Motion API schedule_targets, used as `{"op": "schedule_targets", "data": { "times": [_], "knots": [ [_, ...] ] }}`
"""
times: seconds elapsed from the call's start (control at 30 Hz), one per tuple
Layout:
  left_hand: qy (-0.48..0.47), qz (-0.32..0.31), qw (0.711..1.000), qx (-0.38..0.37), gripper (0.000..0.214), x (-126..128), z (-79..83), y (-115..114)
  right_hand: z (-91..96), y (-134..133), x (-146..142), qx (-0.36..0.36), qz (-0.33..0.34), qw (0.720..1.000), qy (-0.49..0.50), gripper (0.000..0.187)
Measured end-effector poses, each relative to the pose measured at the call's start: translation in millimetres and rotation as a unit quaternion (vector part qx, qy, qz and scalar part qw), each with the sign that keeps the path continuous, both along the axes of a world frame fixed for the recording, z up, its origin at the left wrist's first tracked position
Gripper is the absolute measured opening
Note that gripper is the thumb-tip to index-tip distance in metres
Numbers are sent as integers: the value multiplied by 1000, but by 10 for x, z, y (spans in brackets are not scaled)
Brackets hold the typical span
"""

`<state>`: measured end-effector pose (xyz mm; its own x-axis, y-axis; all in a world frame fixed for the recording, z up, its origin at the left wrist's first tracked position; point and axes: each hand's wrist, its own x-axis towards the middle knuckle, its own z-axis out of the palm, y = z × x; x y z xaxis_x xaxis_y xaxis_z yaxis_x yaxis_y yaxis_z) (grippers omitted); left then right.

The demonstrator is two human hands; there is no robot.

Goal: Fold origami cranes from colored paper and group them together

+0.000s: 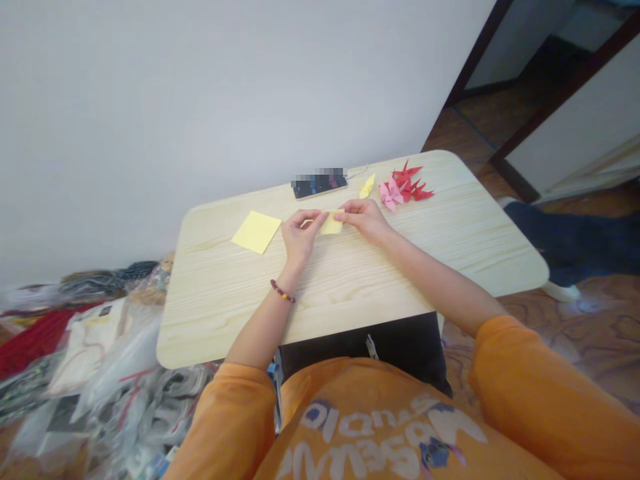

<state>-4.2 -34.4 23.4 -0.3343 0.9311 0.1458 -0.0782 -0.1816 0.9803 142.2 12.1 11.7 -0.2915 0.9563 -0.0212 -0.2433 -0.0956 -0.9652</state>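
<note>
Over a pale wood-grain table (pixel 465 260) with rounded corners, the left hand (pixel 300 235) and right hand (pixel 364 220) meet on a folded yellow paper (pixel 332 223) near the table's middle. Fingers and thumbs of both hands pinch it firmly at either end, partly hiding the fold. A flat yellow paper square (pixel 256 231) lies just beside the left hand, set at a slant. Nearer the far edge sit a black smartphone (pixel 320 185), a small folded yellow paper piece (pixel 367 187), and pink origami figures (pixel 391 195) touching red origami figures (pixel 407 183). On the floor left of the table, clear plastic bags (pixel 125 353) are heaped together, holding folded white, gray and patterned goods; the contents are too blurred to identify exactly. Red cloth (pixel 35 340) lies beyond them. Both forearms reach over the table's near edge from orange sleeves, and a beaded bracelet (pixel 283 291) circles the left wrist. The far edge runs close to the wall (pixel 200 113), while the table's rounded right end lies well apart from the right hand, with a long stretch of wood grain between them. The left end is nearer, just past the yellow square.
</note>
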Motion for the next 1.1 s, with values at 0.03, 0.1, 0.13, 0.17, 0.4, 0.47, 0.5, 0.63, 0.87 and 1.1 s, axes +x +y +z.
{"op": "schedule_targets", "data": {
  "times": [0.03, 0.1, 0.13, 0.17, 0.4, 0.47, 0.5, 0.63, 0.87, 1.1],
  "knots": [
    [2, -1, 1000, 4, 13, -1, -1, 0, 1, -1, 1, 3, -1, 1000, -2, 39],
    [6, -4, 1000, 13, 13, -3, -3, 2, 1, -1, 3, 7, -3, 1000, -5, 39],
    [7, -5, 1000, 17, 13, -5, -4, 2, 2, -1, 4, 8, -3, 1000, -6, 39],
    [9, -6, 1000, 19, 12, -6, -4, 2, 2, -2, 5, 9, -3, 1000, -6, 39],
    [14, -4, 1000, 18, 11, -4, -8, -1, 25, -12, 8, 7, -3, 1000, 3, 37],
    [9, -5, 1000, 16, 12, -4, -25, 6, 37, -16, 7, 9, -1, 1000, 4, 38],
    [7, -5, 1000, 18, 13, -7, -36, 12, 43, -18, 7, 9, 0, 1000, 2, 38],
    [-6, 1, 999, 36, 14, -32, -79, 41, 44, -11, 7, 2, -3, 1000, 3, 40],
    [-8, 27, 998, 48, 16, -48, -160, 76, -16, 17, -22, -7, -15, 999, 34, 33],
    [-3, 45, 998, 44, 17, -51, -141, 78, 66, -28, 12, 101, -17, 995, -14, 34]
  ]
}}
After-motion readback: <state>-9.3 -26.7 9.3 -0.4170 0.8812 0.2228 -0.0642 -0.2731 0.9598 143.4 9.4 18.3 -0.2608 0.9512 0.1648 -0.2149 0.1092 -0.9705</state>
